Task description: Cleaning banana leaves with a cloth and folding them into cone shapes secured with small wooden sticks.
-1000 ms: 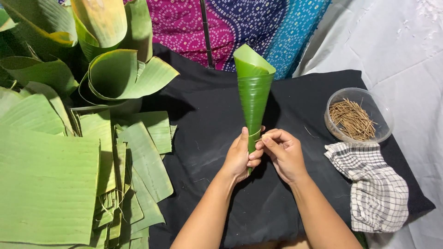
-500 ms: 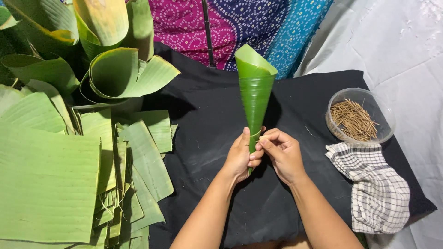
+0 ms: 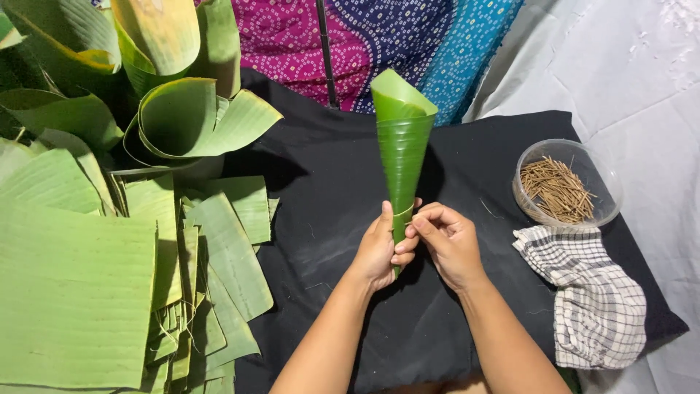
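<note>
A green leaf cone (image 3: 402, 153) stands upright over the black cloth (image 3: 467, 168), with its wide open mouth at the far end and its narrow tip near the person. The left hand (image 3: 380, 252) grasps the tip from the left side, and the right hand (image 3: 450, 244) pinches the same tip from the right. At the right stands a clear bowl (image 3: 605, 193) of thin brown sticks (image 3: 558, 191), and a checkered towel (image 3: 594, 306) lies just near it. Flat cut leaves (image 3: 73, 292) lie in a pile at the left.
</note>
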